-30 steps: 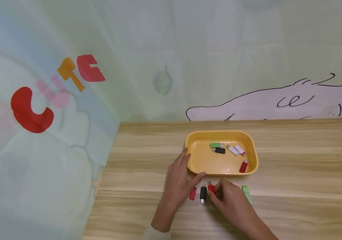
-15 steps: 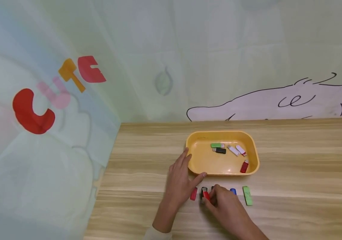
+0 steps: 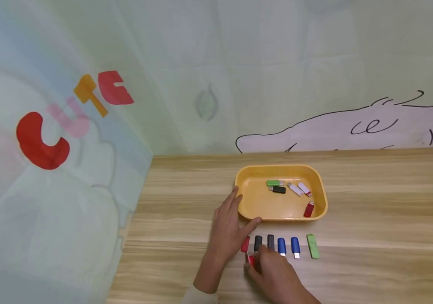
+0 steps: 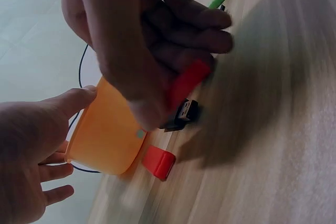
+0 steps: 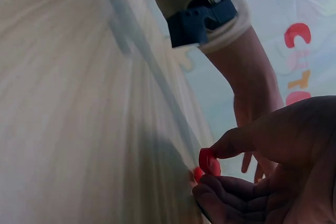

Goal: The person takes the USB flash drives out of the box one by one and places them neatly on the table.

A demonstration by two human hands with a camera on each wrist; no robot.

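Observation:
My right hand (image 3: pixel 277 272) pinches a red USB stick (image 3: pixel 251 259) between thumb and fingers, low over the table in front of the row. The right wrist view shows this red stick (image 5: pixel 205 160) at the fingertips. My left hand (image 3: pixel 224 234) rests with fairly straight, spread fingers on the left side of a yellow plastic tray (image 3: pixel 256 211), its thumb by the front edge. Just beside the left thumb lies another red USB stick (image 3: pixel 245 244). To its right are a black stick (image 3: pixel 258 242), a dark one (image 3: pixel 270 241) and a blue one (image 3: pixel 281 245).
A second blue stick (image 3: pixel 295 245) and a light green stick (image 3: pixel 313 246) end the row on the right. Inside the tray lie a green stick (image 3: pixel 273 183), a black one (image 3: pixel 279 190), two white ones and a dark red one (image 3: pixel 309 210). A printed cloth (image 3: pixel 186 84) hangs behind the wooden table.
My right hand has carried the red USB stick left and towards me, past the black sticks, uncovering the blue ones. My left hand has stayed at the tray.

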